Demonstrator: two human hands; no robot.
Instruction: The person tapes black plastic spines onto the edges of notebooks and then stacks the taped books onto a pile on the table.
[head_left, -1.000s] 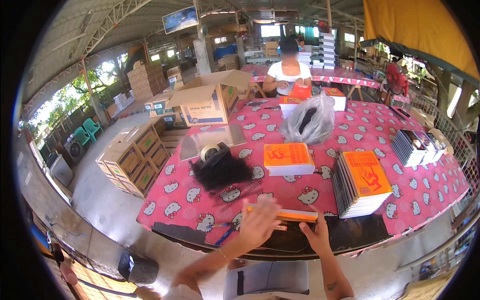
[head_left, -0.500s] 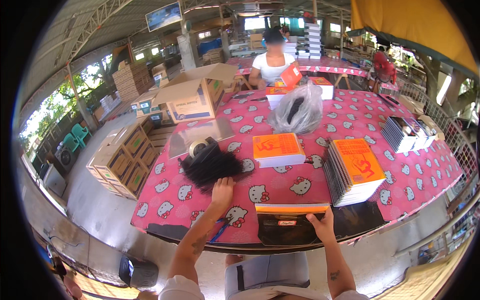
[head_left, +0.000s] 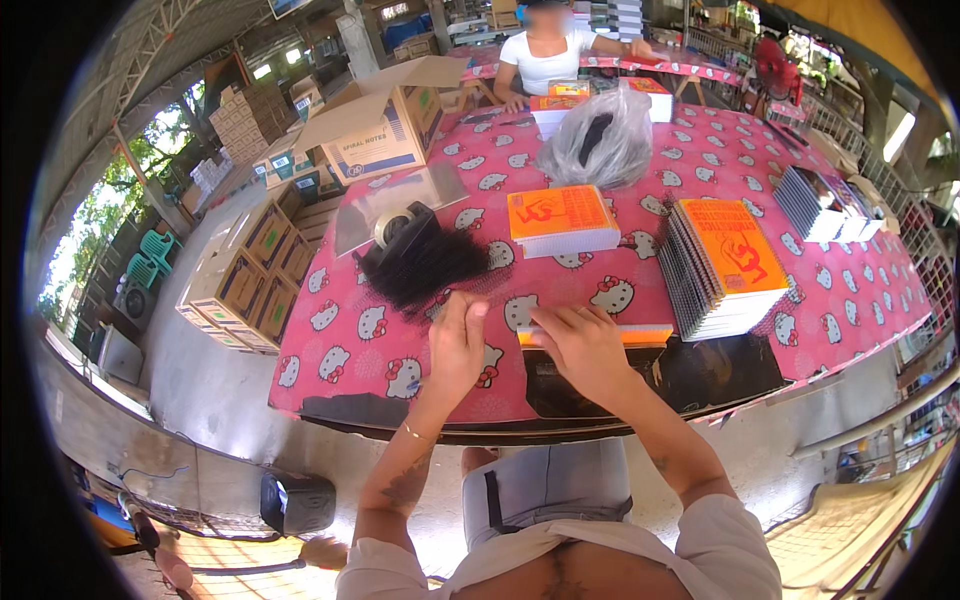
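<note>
My left hand (head_left: 460,338) hovers over the near table, its fingers pressed together; whatever they pinch is too small to make out. Just behind it lies a bundle of thin black strands (head_left: 425,270) that look like binding coils. My right hand (head_left: 583,345) is curled at the left end of an orange-covered book (head_left: 645,336) lying at the table's front edge. Its thumb and fingertips are drawn together, and what lies between them does not show clearly. A black sheet (head_left: 715,372) lies under and beside that book.
A tape dispenser (head_left: 398,225) stands by the strands. Behind are an orange book stack (head_left: 563,220) and a clear plastic bag (head_left: 600,140). At right stand spiral-bound books (head_left: 725,265). An open carton (head_left: 385,130) is at far left; a co-worker (head_left: 548,60) sits across the table.
My left hand has left the black strands and come nearer my right. My right hand has moved from the book's right end to its left end. The view has tilted down.
</note>
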